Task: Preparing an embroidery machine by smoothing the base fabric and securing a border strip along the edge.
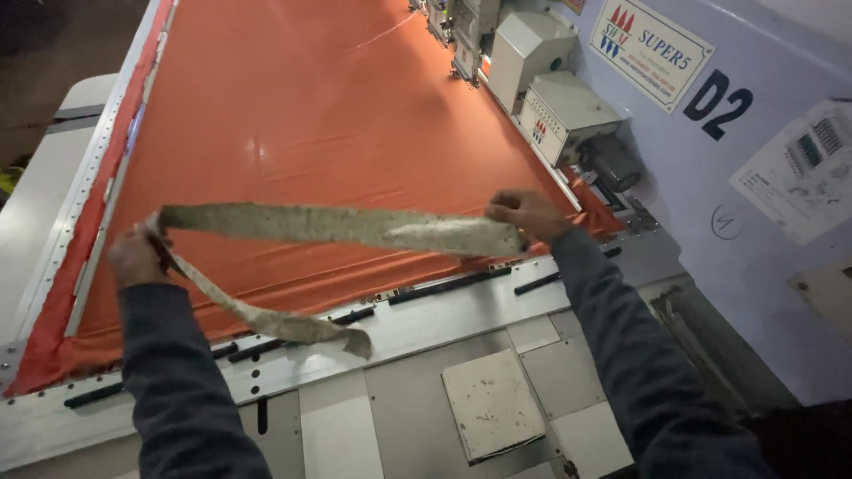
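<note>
Above the near edge of the stretched orange fabric [302,133], the left hand [133,257] and right hand [525,213] each pinch shut on a long speckled beige strip [337,226], held taut between them.

The left hand [133,257] and the right hand [525,215] hold a long speckled beige strip [342,226] stretched between them, above the orange cloth [302,115]. The fingers [506,211] of the right hand pinch one end of the strip. At the left fingers the strip folds, and its loose end hangs down toward the metal frame [417,324] of the worktop. Just beyond the right fingers stand grey machine boxes [564,111].
</note>
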